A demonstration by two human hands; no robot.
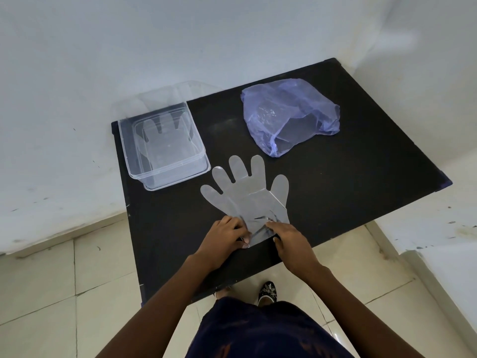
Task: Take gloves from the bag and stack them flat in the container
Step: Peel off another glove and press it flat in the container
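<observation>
Hands (pixel 255 239) pinching glove (pixel 247 195) cuff near table (pixel 361 161) front edge; container (pixel 162 148) left.

No readable text, labels, brands or numbers anywhere: none on the clear container (pixel 165 148), the blue bag (pixel 289 117), the glove (pixel 247 192) or the black counter (pixel 348 164).
</observation>
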